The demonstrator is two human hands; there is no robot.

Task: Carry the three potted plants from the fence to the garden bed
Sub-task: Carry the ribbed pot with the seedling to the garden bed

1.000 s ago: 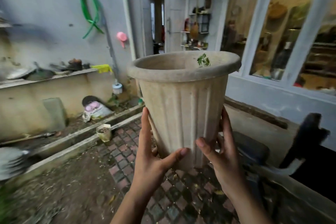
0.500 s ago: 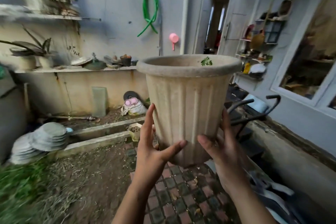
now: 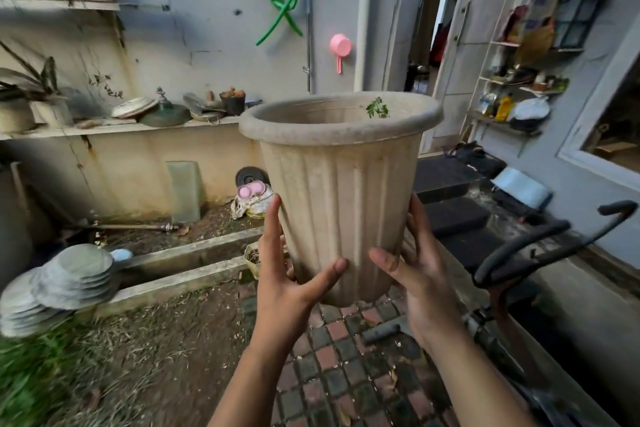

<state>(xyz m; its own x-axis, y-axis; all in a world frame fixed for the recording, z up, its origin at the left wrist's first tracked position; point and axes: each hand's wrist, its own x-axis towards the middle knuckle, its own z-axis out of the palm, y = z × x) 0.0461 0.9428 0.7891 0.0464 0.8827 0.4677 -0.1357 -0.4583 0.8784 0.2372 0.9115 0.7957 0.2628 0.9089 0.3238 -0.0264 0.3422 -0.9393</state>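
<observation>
A tall beige ribbed pot (image 3: 341,191) fills the middle of the head view, held upright at chest height. A small green sprig (image 3: 377,109) pokes above its rim on the right. My left hand (image 3: 287,281) clasps the pot's lower left side with the thumb across the front. My right hand (image 3: 415,274) grips the lower right side. A long bed of bare soil (image 3: 166,237) with concrete edging (image 3: 180,282) lies along the wall, beyond and left of the pot. The pot's inside and soil are hidden.
A small square pot (image 3: 252,256) sits by the edging behind my left hand. Stacked grey discs (image 3: 59,284) lie at the left. A bicycle handlebar (image 3: 540,246) juts in at the right. Brick paving (image 3: 346,371) runs underfoot, and a cluttered wall ledge (image 3: 138,126) runs behind the bed.
The view has swung left, so the wall ledge, hose and bed have shifted right toward the centre. Both hands keep the same grip on the pot.
</observation>
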